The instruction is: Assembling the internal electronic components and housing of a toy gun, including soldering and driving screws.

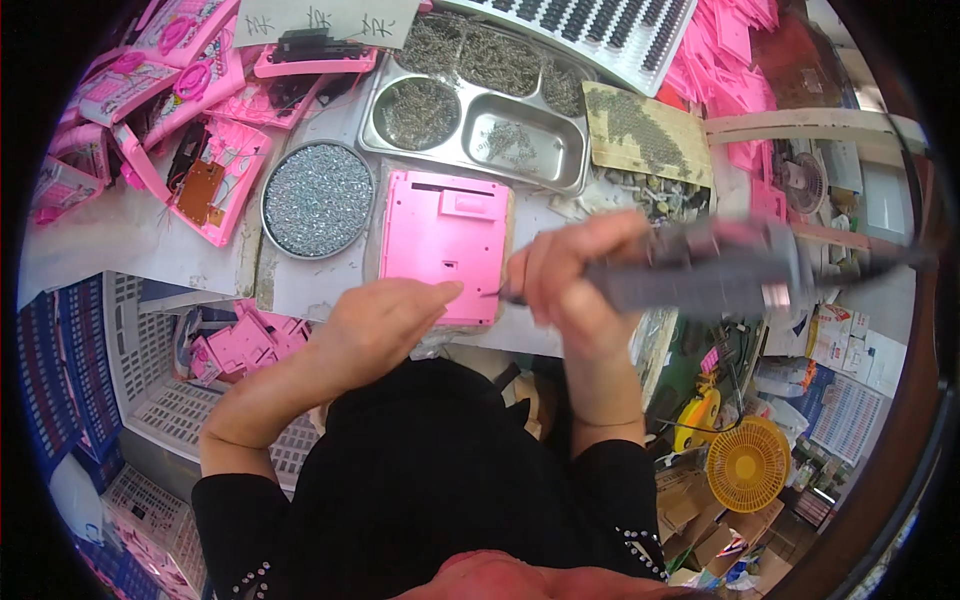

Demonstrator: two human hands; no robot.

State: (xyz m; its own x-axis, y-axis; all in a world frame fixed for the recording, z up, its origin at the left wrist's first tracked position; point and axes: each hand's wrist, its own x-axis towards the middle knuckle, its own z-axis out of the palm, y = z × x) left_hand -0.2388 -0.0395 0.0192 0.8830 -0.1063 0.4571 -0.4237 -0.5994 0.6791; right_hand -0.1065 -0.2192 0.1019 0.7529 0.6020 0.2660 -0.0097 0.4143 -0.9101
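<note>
A pink plastic case [432, 240] lies flat on the table before me, with a raised rectangular part near its top and small holes in its face. Over its lower left corner rests my left hand [385, 318], fingers closed together and tips against the case; the underside of the hand is hidden. My right hand [585, 275] is wrapped round a dark electric screwdriver [700, 275], blurred by motion and held sideways. Its thin bit points left, at the lower right part of the case. Whether the bit touches the case, I cannot tell.
A round tin of small silvery screws [317, 200] stands left of the case. Behind is a steel compartment tray [475, 150] of small metal parts, beside cardboard [640, 135] covered with more. Pink toy housings [215, 180] pile up at left. A cable trails right from the screwdriver.
</note>
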